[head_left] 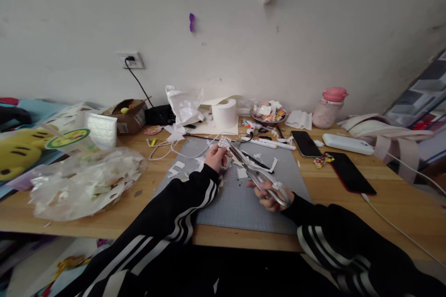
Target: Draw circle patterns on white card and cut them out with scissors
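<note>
My left hand (216, 158) pinches a small white patterned paper piece (224, 143) over the grey cutting mat (223, 209). In my right hand (269, 195) are large scissors with silver handles (258, 175); their blades point up and left and reach the paper piece. Both hands are above the mat, close together. White paper scraps (242, 173) and a black pen (256, 160) lie on the mat around them. Whether the blades touch the paper is too small to tell.
Behind the mat stand a tissue roll (224, 113), a bowl of scraps (269, 113) and markers (277, 143). At right are two phones (305, 143), a power bank (347, 144) and a pink-lidded bottle (328, 110). A plastic bag of scraps (87, 185) lies at left.
</note>
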The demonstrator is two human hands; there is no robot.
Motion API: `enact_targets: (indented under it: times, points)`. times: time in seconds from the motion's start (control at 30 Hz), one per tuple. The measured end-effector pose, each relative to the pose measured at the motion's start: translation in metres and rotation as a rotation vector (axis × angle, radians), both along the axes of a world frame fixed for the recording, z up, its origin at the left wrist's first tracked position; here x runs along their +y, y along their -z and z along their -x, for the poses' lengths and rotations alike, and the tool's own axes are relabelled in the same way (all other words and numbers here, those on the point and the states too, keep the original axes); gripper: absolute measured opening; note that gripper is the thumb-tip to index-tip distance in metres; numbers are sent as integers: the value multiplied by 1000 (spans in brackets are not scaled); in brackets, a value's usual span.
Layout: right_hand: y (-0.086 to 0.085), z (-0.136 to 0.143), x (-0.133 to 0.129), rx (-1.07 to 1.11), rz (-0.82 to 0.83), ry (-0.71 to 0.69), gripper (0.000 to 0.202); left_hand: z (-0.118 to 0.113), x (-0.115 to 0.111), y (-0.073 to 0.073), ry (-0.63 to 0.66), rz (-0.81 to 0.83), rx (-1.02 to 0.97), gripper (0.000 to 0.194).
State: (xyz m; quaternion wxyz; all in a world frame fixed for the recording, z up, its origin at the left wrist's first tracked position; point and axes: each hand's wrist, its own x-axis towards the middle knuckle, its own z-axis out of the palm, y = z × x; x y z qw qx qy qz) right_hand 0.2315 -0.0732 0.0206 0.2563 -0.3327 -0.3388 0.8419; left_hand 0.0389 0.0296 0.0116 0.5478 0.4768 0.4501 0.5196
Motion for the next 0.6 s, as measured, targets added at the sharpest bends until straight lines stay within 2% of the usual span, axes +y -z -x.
enact_targets:
  times: [0.27, 0.6]
  points:
    - [-10, 4, -7, -28, 2, 89, 48, -2, -3, -3, 43, 19, 2, 21]
    - [-10, 3, -6, -30, 6, 66, 49, -1, -1, 3, 80, 67, -7, 22]
